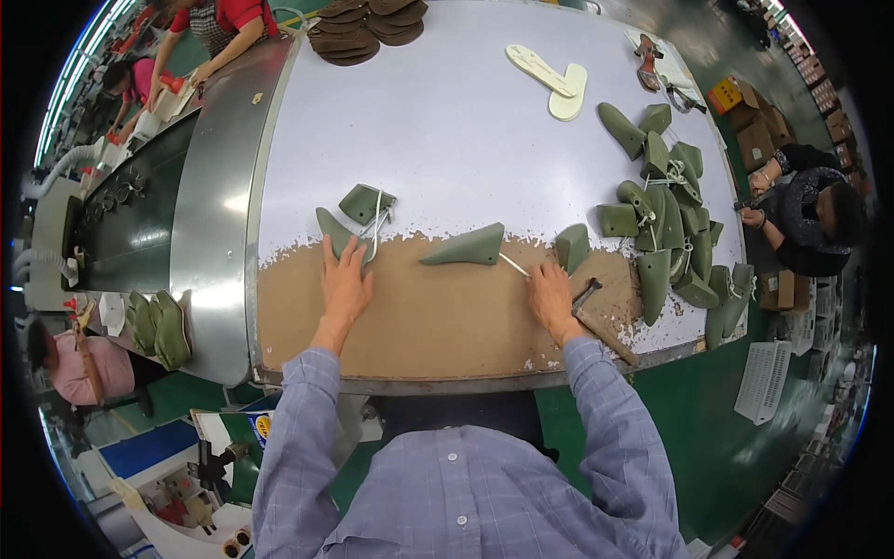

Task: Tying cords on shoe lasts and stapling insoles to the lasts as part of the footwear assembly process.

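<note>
My left hand lies with its fingers stretched and apart against the near end of a green shoe last. Beside that last is a second green last with a white cord around it. In the middle, another green last lies on its side. From its wide end a white cord runs to the fingertips of my right hand, which are closed on it. Just beyond those fingers is a green last, partly hidden by them. A hammer with a wooden handle lies right of this hand.
Many green lasts are heaped at the table's right side. Pale insoles, a brown sandal and stacked brown soles lie farther back. A metal-edged conveyor borders the left. A co-worker sits at right; others are at left.
</note>
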A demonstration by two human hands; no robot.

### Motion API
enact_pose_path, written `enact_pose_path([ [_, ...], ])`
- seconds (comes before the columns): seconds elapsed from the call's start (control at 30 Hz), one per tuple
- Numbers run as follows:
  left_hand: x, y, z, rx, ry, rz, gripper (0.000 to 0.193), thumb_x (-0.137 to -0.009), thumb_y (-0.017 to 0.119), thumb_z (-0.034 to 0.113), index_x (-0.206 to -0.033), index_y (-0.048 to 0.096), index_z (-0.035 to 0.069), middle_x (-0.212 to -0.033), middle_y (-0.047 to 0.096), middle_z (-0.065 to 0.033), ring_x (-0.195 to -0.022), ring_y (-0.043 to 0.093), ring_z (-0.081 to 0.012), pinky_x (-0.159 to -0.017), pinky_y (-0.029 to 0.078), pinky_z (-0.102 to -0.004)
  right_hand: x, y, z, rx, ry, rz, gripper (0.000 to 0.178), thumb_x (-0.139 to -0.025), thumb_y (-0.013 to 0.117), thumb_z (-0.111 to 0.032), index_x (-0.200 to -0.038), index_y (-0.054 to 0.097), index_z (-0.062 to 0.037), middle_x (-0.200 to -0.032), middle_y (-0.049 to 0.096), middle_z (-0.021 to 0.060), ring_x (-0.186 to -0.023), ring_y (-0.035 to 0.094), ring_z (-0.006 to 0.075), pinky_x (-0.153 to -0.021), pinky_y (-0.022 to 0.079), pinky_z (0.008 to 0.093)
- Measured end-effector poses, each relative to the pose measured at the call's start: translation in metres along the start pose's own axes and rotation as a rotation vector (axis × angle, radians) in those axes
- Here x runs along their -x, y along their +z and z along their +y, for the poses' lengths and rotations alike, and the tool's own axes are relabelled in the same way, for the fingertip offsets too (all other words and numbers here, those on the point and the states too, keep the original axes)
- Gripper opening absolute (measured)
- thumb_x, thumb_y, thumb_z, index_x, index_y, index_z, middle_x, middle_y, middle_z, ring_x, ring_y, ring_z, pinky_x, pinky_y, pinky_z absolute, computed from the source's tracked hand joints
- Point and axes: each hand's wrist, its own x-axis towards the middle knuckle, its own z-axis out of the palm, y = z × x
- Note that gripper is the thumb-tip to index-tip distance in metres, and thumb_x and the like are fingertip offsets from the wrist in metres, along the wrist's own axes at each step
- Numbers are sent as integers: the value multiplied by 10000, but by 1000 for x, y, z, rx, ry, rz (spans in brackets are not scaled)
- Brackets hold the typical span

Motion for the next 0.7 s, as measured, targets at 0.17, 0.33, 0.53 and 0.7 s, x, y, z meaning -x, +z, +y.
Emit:
enact_pose_path([
  [0.17, 30, -5, 60, 190, 13, -120, 746, -767, 725, 269, -1401, 366, 105, -1459, 354, -92, -1398, 199, -371, -1091, 230, -591, 27, 15, -74, -224, -56, -104, 242, -749, 670, -127, -977, 612, -67, -1016, 559, 112, -963, 525, 311, -851, 419, 449],
  [0.33, 48, 15, 115, 343, 7, -281, 797, -778, 733, 266, -1443, 308, 159, -1481, 308, -112, -1363, 284, -360, -1087, 260, -550, 54, 0, -104, -95, 4, 196, 368, -740, 708, -156, -1088, 616, -81, -1185, 530, 135, -1183, 461, 317, -1043, 334, 467],
  [0.53, 60, 41, 129, 363, 137, -340, 757, -776, 720, 198, -1428, 338, 158, -1473, 317, -126, -1309, 357, -361, -1035, 354, -483, 83, 3, -67, -76, 92, 166, 373, -757, 702, -151, -1107, 601, -73, -1242, 502, 149, -1252, 409, 332, -1116, 253, 491],
  [0.7, 56, 45, 145, 379, 263, -180, 659, -787, 680, 147, -1382, 400, 128, -1458, 342, -126, -1320, 356, -334, -1040, 350, -474, 103, -3, -70, -324, 200, 176, 365, -757, 719, -182, -1076, 579, -74, -1141, 550, 120, -1072, 522, 313, -890, 403, 505],
])
